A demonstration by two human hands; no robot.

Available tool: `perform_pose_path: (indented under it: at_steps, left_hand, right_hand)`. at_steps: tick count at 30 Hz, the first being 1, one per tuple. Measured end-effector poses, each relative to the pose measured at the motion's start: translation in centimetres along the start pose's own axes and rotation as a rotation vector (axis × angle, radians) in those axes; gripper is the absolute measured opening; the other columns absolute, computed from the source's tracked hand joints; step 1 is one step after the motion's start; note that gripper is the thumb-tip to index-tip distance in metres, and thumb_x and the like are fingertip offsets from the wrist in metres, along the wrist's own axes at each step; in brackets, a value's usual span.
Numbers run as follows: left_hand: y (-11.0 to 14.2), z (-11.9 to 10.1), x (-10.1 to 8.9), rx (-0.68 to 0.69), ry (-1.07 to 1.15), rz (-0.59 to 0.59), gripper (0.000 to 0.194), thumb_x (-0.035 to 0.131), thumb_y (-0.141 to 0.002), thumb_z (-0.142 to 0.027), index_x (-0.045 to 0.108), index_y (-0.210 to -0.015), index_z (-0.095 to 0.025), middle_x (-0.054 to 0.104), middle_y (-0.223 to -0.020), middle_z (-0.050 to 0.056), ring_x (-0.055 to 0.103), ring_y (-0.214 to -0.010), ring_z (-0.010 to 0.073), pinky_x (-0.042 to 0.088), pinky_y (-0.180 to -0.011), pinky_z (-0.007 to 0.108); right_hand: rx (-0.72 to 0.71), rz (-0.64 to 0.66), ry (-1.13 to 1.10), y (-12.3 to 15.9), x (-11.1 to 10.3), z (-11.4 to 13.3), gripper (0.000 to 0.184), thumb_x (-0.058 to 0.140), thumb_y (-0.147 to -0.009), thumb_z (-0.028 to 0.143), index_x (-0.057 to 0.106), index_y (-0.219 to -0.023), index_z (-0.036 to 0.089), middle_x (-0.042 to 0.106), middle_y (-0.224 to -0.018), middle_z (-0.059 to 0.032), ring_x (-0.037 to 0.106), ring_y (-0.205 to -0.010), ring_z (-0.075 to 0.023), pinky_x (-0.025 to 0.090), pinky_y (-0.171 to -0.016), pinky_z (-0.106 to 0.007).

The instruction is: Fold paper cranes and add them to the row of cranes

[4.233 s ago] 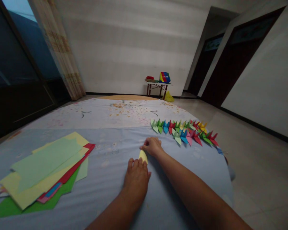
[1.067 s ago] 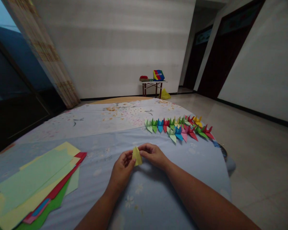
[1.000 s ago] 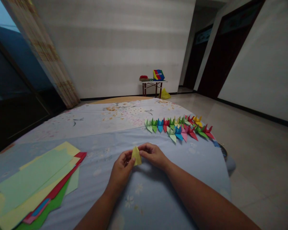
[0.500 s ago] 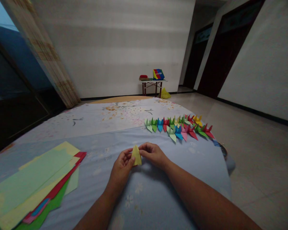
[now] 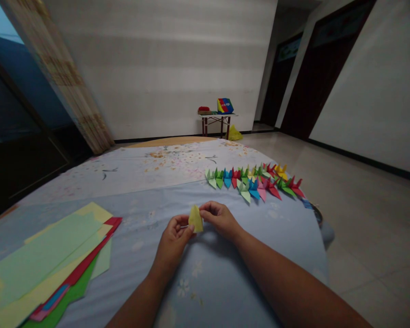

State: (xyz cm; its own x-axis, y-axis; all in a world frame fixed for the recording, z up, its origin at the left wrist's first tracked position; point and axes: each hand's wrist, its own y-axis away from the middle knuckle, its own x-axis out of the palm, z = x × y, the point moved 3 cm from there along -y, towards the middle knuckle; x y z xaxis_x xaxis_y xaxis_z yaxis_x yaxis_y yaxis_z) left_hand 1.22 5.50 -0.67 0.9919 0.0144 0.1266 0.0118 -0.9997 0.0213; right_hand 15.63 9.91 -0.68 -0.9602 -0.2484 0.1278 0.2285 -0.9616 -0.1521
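A small folded piece of yellow paper (image 5: 196, 219) is held up just above the blue cloth, in the middle of the head view. My left hand (image 5: 174, 235) pinches its lower left side between thumb and fingers. With thumb and forefinger, my right hand (image 5: 221, 219) grips the paper's upper right edge. The fingertips behind the paper are hidden. Beyond my right hand stand several folded paper cranes (image 5: 254, 189) in green, blue, red, pink and yellow, set in rows.
A stack of coloured paper sheets (image 5: 51, 255) lies at the left. The floral tablecloth (image 5: 130, 175) covers the round table. Against the far wall is a small side table (image 5: 218, 116) bearing a colourful box (image 5: 225, 106), with a yellow bag (image 5: 235, 133) beside its legs.
Earlier my hands pressed the yellow paper flat on the cloth; now it is lifted and held between them. In the last half second the paper has turned slightly and my right fingers shifted.
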Motion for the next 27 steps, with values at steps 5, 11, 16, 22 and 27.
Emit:
perform_pose_path:
  at_steps: [5, 11, 16, 22, 27]
  left_hand:
    - [0.1, -0.1, -0.03, -0.008, 0.008, -0.025, 0.035, 0.069, -0.063, -0.033, 0.054, -0.089, -0.016, 0.064, -0.082, 0.002, 0.063, -0.072, 0.0164, 0.051, -0.067, 0.029]
    - [-0.1, 0.13, -0.18, 0.021, 0.014, -0.007, 0.033, 0.067, -0.067, -0.034, 0.052, -0.092, -0.017, 0.063, -0.082, 0.001, 0.062, -0.074, 0.0154, 0.05, -0.069, 0.029]
    - [-0.05, 0.23, -0.15, 0.022, 0.012, -0.01, 0.035, 0.066, -0.069, -0.033, 0.05, -0.095, -0.017, 0.063, -0.086, 0.003, 0.062, -0.076, 0.0161, 0.05, -0.07, 0.03]
    - [-0.02, 0.02, -0.09, 0.024, 0.045, -0.01, 0.036, 0.067, -0.066, -0.032, 0.05, -0.095, -0.019, 0.062, -0.082, 0.001, 0.062, -0.074, 0.0162, 0.051, -0.069, 0.031]
    - [0.01, -0.06, -0.1, 0.021, 0.035, -0.014, 0.036, 0.066, -0.067, -0.031, 0.049, -0.096, -0.019, 0.061, -0.083, 0.0, 0.062, -0.074, 0.0152, 0.051, -0.068, 0.029]
  right_hand:
    - [-0.011, -0.006, 0.048, 0.09, -0.12, 0.22, 0.025, 0.064, -0.069, 0.037, 0.061, -0.081, 0.015, 0.057, -0.065, 0.0024, 0.049, -0.057, -0.008, 0.04, -0.059, -0.023]
    - [-0.031, -0.004, 0.015, 0.28, 0.21, 0.15, 0.029, 0.068, -0.065, 0.04, 0.058, -0.079, 0.016, 0.059, -0.072, 0.0009, 0.053, -0.063, -0.0098, 0.043, -0.064, -0.025]
    - [-0.068, 0.033, 0.084, 0.4, 0.31, 0.17, 0.028, 0.067, -0.067, 0.04, 0.058, -0.078, 0.016, 0.058, -0.07, 0.0013, 0.051, -0.06, -0.0092, 0.042, -0.06, -0.024]
    - [-0.062, 0.019, 0.105, 0.31, 0.21, 0.06, 0.025, 0.064, -0.069, 0.04, 0.059, -0.075, 0.016, 0.058, -0.068, 0.0011, 0.051, -0.061, -0.0099, 0.042, -0.061, -0.024]
    - [-0.048, 0.011, 0.09, 0.36, 0.37, 0.06, 0.026, 0.064, -0.069, 0.039, 0.059, -0.079, 0.016, 0.059, -0.071, 0.0005, 0.052, -0.063, -0.0104, 0.042, -0.062, -0.025]
